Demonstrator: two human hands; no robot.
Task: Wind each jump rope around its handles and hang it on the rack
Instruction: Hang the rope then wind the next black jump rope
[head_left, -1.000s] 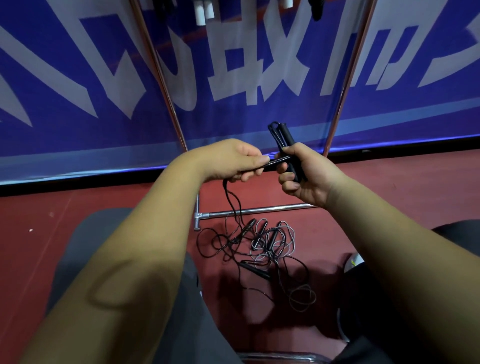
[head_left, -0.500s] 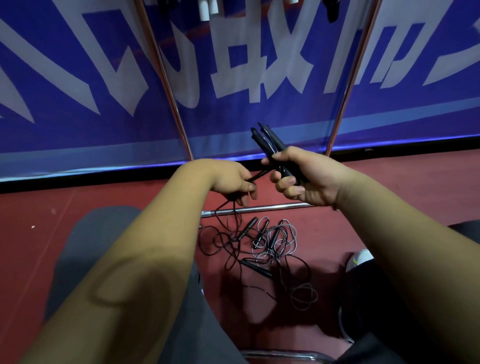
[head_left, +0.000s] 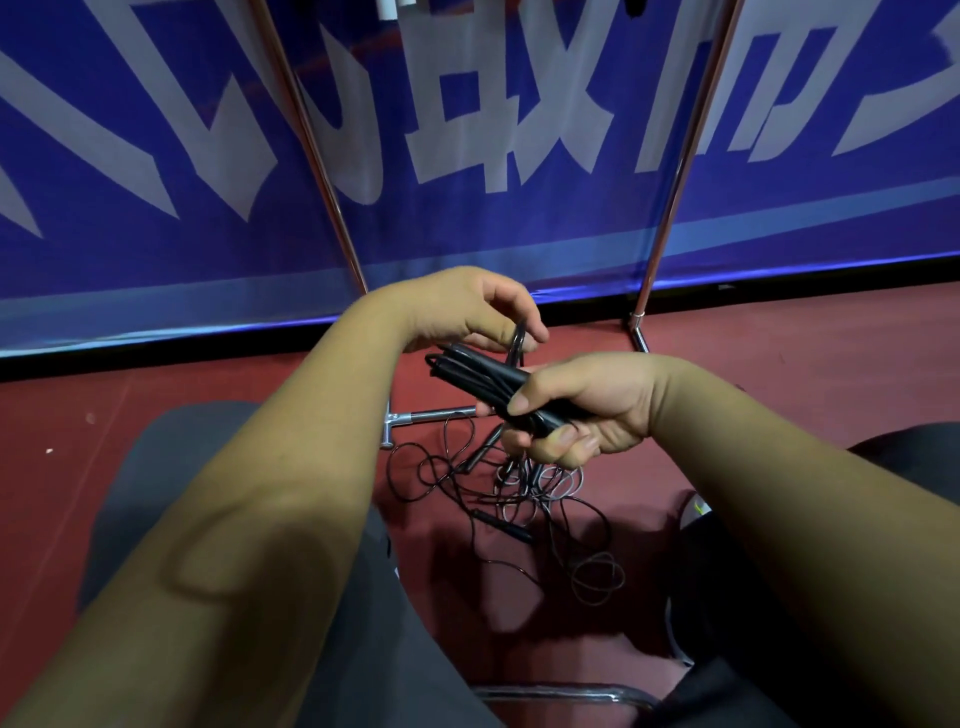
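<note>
My right hand (head_left: 582, 410) grips the two black handles of a jump rope (head_left: 478, 376), which lie nearly level and point left, with several turns of black cord around them. My left hand (head_left: 467, 309) is just above and behind the handles' tips and pinches a loop of the same cord (head_left: 517, 338) between thumb and fingers. Below the hands, a tangle of other jump ropes (head_left: 524, 483) with black handles lies on the red floor.
The rack's two slanted metal poles (head_left: 311, 145) (head_left: 685, 156) rise in front of a blue banner, and its chrome foot bar (head_left: 431, 415) lies on the floor under my hands. My dark-trousered knees fill the lower left and right. A chrome chair edge (head_left: 561, 691) runs along the bottom.
My right hand has tipped the handles from upright to nearly level, pointing left. My left hand has risen from below the handles to above their tips, carrying the cord over them.
</note>
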